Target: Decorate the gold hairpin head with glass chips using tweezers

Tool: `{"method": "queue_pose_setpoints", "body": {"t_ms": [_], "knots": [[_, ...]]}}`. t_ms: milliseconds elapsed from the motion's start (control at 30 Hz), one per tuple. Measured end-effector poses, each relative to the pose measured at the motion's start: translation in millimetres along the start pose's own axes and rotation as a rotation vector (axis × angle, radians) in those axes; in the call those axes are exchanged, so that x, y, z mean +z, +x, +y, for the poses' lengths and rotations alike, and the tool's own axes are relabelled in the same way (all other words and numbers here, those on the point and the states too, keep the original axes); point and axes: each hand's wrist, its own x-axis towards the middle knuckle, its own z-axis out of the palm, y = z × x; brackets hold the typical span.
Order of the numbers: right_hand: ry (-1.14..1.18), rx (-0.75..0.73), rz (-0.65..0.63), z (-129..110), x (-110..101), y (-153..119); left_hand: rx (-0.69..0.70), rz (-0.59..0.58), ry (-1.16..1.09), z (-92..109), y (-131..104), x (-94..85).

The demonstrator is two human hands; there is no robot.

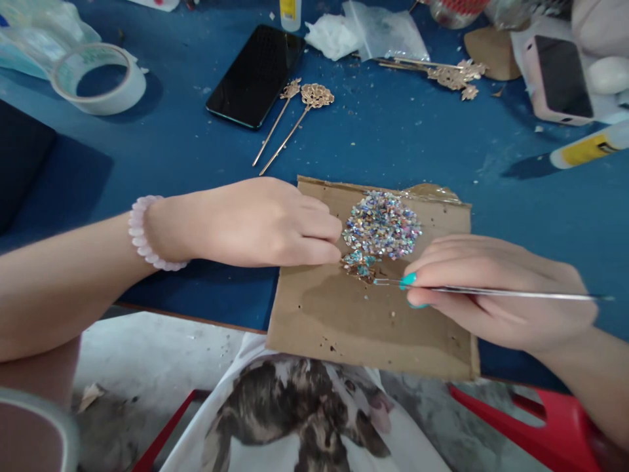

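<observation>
A piece of cardboard [339, 321] lies at the table's front edge, with a heap of small shiny multicoloured chips [383, 224] on it. Just below the heap is a gold ornament with turquoise pieces [361, 263]. My left hand [275, 226], with a beaded bracelet at the wrist, is closed at the ornament's left side, its fingertips pinching the edge; the fingers hide any stem. My right hand [501, 288] grips metal tweezers [472, 291] between thumb and fingers. The tips of the tweezers point left and reach the ornament's lower right edge.
Two gold hairpins [289, 128] lie beside a black phone [255, 75] behind my left hand. A tape roll [98, 78] is at back left. More gold pins [455, 73], a pale phone [560, 78] and a glue tube [590, 147] are at back right. Red chair parts show below.
</observation>
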Motion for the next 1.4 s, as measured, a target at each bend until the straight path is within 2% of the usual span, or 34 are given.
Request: {"method": "queue_pose_setpoints", "body": {"t_ms": [133, 333, 500, 600, 800, 1000, 1100, 1400], "knots": [[0.012, 0.032, 0.05, 4, 7, -5, -0.078, -0.042, -0.157, 0, 1, -2.2], [-0.072, 0.032, 0.017, 0, 7, 4, -0.088, 0.021, -0.205, 2, 1, 1.2], [-0.069, 0.013, -0.039, -2, 3, 6, -0.029, 0.017, -0.078, 1, 0, 2.5], [-0.035, 0.053, -0.062, -1, 5, -1, 0.008, 0.021, 0.032, 2, -1, 3.0], [-0.02, 0.125, 0.055, 1, 14, -11, 0.083, 0.074, 0.138, 4, -2, 2.6], [-0.052, -0.041, 0.068, -3, 13, -8, 0.082, 0.075, 0.136, 6, -2, 6.7], [-0.098, -0.045, 0.089, -6, 14, -7, 0.074, 0.075, 0.12, 7, -2, 8.1], [-0.146, -0.066, 0.073, -6, 11, -9, 0.049, -0.045, 0.077, 7, 0, 2.2]]}}
